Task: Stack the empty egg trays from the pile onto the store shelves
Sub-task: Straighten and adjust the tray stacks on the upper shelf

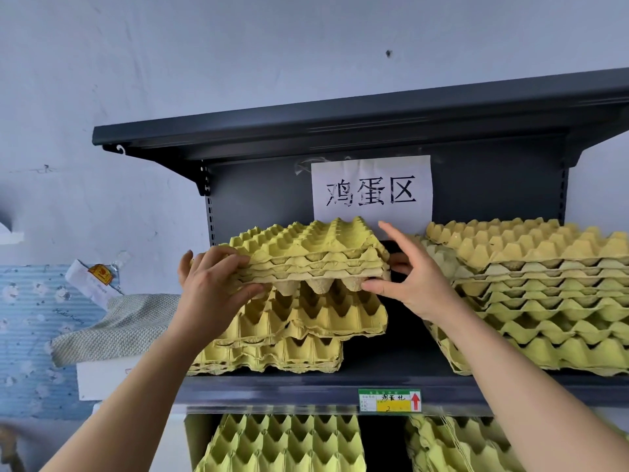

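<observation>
Squarely between left hand (211,284) and right hand (418,284), a few egg trays (306,247).

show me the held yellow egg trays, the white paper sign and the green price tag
held bundle of yellow pulp egg trays (306,241), head view, top tray's bumps
white paper sign with black characters (371,194), head view, its middle
green and yellow shelf price tag (390,400), head view, its middle

The dark shelf (391,369) carries a left tray stack (272,356) and a right tray stack (544,342).
</observation>
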